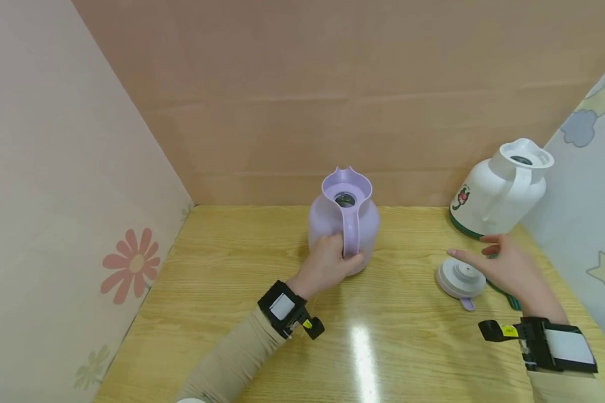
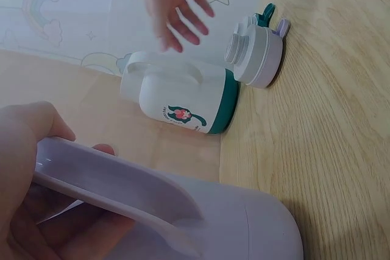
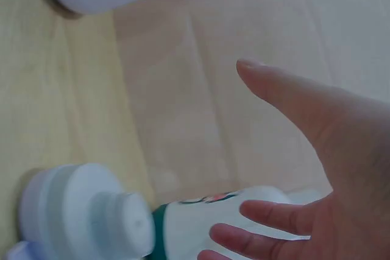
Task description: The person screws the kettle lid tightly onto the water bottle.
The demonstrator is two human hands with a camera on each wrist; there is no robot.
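A lilac jug [image 1: 344, 219] without a lid stands at the middle of the wooden table [image 1: 222, 313]. My left hand [image 1: 333, 258] grips its handle [image 2: 116, 187]. At the right stands a white jug [image 1: 499, 193] with a green base, also open on top. A white and lilac lid [image 1: 461, 278] lies upside down on the table in front of it. My right hand [image 1: 479, 254] hovers open just above that lid, fingers spread and holding nothing. In the right wrist view the lid [image 3: 85, 211] lies below my right hand's spread fingers [image 3: 268, 217], beside the white jug [image 3: 213, 223].
A green piece [image 1: 509, 299] lies on the table, mostly hidden under my right wrist. Walls close in the table at the back, left and right; the right wall [image 1: 585, 196] is close behind the white jug.
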